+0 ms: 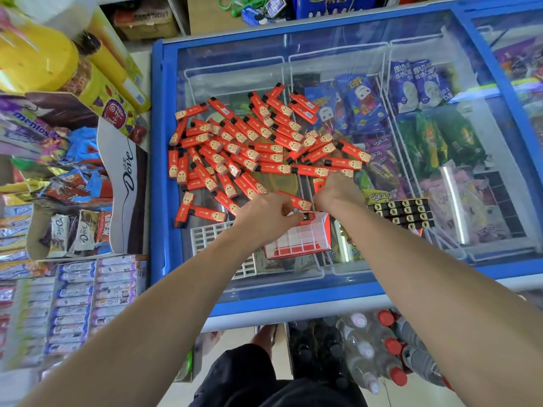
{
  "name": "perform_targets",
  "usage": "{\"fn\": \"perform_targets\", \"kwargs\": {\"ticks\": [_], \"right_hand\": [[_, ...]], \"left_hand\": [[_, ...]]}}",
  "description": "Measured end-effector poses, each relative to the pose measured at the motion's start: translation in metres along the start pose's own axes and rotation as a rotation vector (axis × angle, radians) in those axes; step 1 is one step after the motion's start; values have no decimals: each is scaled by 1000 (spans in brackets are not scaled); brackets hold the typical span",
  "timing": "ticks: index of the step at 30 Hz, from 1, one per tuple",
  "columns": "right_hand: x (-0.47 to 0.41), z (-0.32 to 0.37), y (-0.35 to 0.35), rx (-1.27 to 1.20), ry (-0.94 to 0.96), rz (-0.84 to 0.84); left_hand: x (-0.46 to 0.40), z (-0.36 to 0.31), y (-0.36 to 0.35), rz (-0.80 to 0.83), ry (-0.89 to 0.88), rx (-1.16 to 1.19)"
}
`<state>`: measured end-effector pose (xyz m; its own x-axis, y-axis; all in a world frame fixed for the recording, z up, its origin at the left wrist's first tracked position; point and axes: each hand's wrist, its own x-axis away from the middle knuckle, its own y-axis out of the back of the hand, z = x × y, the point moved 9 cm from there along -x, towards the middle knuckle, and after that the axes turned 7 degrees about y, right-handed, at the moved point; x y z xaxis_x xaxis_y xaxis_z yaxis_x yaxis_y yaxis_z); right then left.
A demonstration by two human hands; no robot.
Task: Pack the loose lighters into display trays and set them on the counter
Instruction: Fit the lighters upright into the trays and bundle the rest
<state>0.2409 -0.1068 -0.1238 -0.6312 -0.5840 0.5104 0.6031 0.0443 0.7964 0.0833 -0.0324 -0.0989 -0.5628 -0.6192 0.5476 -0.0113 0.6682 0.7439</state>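
Several loose red lighters (pixel 244 142) lie in a heap on the glass lid of a blue freezer (pixel 164 201). A red display tray (pixel 302 237) with a white grid insert sits near the lid's front, holding one lighter in its far corner. My left hand (pixel 269 217) pinches the black top of that lighter (pixel 307 216) at the tray's far edge. My right hand (pixel 338 190) reaches over a red lighter (pixel 318 183) just beyond the tray; its fingers are hidden behind the hand. A filled tray (pixel 401 214) shows rows of black lighter tops to the right.
A loose white grid insert (pixel 205 235) lies left of the tray, partly under my left arm. Candy and gum displays (pixel 73 289) crowd the shelf on the left. Bottles with red caps (pixel 388 348) stand on the floor below the freezer's front edge.
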Motion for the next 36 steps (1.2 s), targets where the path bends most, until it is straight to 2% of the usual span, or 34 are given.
{"fn": "perform_targets", "kwargs": {"ticks": [8, 12, 18, 23, 29, 36], "right_hand": [[10, 25, 23, 141, 260, -136], [23, 39, 36, 63, 446, -245], [56, 29, 61, -194, 573, -350], [85, 12, 68, -233, 655, -356], [110, 9, 62, -164, 766, -363], [115, 16, 47, -40, 826, -361]], "left_hand": [[5, -4, 3, -24, -11, -8], [9, -7, 5, -45, -12, -45], [20, -15, 11, -158, -29, -141], [28, -18, 12, -222, -50, -155], [33, -15, 17, -295, -82, -167], [34, -5, 19, -284, -45, -157]]}}
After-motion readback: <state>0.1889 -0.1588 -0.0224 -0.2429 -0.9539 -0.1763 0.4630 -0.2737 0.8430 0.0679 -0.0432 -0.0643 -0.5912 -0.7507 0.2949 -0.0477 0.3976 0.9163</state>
